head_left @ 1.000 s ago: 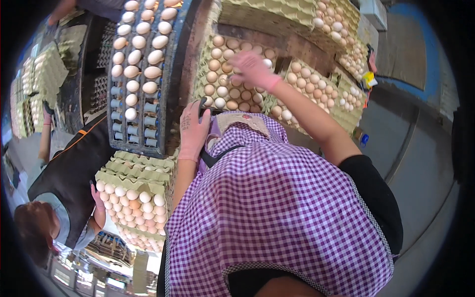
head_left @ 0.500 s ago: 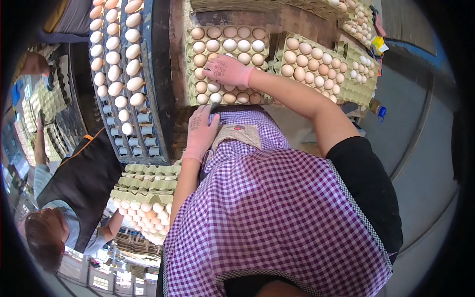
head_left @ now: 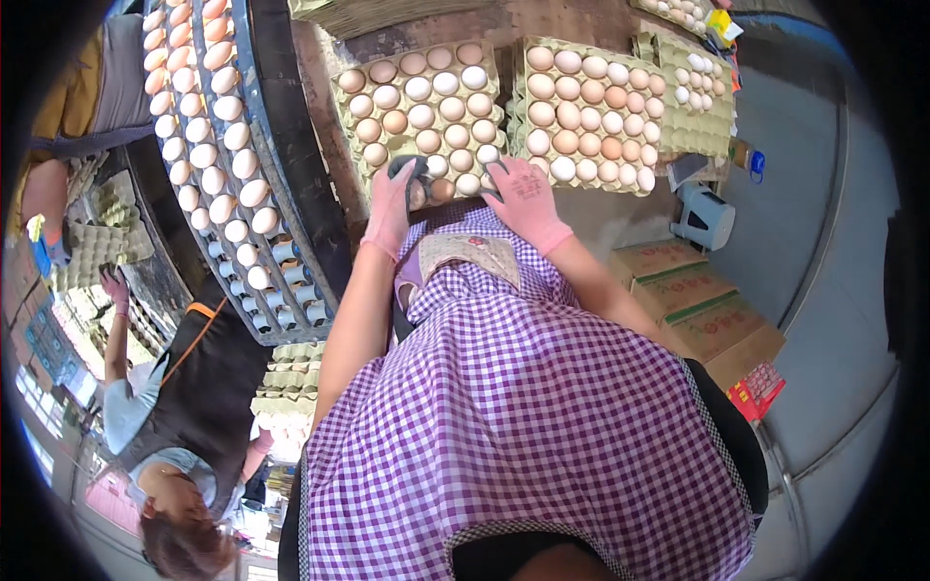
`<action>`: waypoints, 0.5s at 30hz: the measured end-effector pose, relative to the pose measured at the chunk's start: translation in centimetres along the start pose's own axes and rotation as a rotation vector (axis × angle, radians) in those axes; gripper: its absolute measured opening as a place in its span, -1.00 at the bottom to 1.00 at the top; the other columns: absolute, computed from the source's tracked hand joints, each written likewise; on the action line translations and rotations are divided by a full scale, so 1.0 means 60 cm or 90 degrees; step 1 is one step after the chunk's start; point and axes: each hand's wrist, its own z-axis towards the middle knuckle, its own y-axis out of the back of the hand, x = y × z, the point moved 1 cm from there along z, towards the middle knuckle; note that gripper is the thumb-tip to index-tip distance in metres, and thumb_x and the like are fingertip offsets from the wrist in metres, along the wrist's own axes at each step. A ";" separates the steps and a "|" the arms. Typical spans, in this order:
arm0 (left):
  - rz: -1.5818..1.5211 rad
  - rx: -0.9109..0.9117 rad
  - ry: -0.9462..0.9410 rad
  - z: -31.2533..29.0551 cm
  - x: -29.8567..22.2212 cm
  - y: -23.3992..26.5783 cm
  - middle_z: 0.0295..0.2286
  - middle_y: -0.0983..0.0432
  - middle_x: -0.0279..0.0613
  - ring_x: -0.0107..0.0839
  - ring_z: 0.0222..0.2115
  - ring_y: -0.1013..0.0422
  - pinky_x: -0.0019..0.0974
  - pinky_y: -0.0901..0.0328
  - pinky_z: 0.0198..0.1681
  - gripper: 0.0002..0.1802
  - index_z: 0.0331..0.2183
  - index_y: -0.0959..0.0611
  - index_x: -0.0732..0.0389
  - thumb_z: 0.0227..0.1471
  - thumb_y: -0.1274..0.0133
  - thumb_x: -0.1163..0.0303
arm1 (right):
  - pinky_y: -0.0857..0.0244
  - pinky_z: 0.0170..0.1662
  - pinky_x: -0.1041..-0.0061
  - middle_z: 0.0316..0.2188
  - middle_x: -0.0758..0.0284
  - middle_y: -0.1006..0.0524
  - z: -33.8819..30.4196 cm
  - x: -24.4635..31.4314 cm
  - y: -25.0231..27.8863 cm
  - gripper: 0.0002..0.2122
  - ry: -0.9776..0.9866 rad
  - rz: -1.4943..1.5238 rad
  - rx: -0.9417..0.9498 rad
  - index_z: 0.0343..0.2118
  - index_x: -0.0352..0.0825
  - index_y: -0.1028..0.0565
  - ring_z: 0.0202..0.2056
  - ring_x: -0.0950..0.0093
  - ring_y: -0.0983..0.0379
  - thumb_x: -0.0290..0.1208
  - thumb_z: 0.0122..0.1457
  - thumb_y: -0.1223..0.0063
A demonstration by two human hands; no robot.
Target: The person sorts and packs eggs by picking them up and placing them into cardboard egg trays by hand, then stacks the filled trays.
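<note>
Egg-packing plant: egg conveyor (head_left: 218, 155), stacked filled egg trays (head_left: 581, 111).

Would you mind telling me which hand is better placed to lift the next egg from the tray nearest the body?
Right, probably. The right hand rests flat and empty on that tray, while the left hand already holds a dark tool.

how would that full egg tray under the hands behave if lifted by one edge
The egg tray looks like thin moulded pulp, so it would probably sag. Packed with loose eggs, it is likely heavy and fragile. The left hand and right hand at its near edge suggest two-handed support.
</note>
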 end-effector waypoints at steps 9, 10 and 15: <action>0.031 0.071 -0.184 0.009 -0.014 0.053 -0.17 -0.56 -0.14 -0.34 -0.14 -0.50 -0.30 -0.47 -0.08 -0.70 -0.08 -0.63 0.35 0.10 -0.12 0.58 | -0.26 -0.05 0.33 -0.23 0.29 -0.48 0.008 -0.015 0.012 -0.72 0.116 -0.117 0.114 -0.14 -0.24 -0.51 -0.10 0.34 -0.41 -0.19 0.16 -0.11; 0.250 0.099 -0.403 0.001 -0.012 0.048 -0.12 -0.54 -0.09 -0.31 -0.08 -0.49 -0.29 -0.47 -0.04 -0.69 -0.09 -0.63 0.38 0.07 -0.13 0.63 | -0.26 -0.05 0.33 -0.23 0.29 -0.48 0.010 -0.006 0.013 -0.72 0.116 -0.117 0.111 -0.14 -0.24 -0.51 -0.10 0.34 -0.41 -0.19 0.16 -0.11; 0.376 0.085 -0.613 -0.043 -0.024 -0.010 0.16 -0.33 0.06 -0.18 0.18 -0.34 -0.24 -0.31 0.18 -0.52 0.07 -0.54 0.28 0.08 -0.04 0.68 | -0.30 0.09 0.39 -0.04 0.14 -0.53 0.052 0.074 0.035 -0.61 -0.154 0.747 0.117 0.10 -0.39 -0.42 -0.01 0.32 -0.46 -0.30 0.28 -0.03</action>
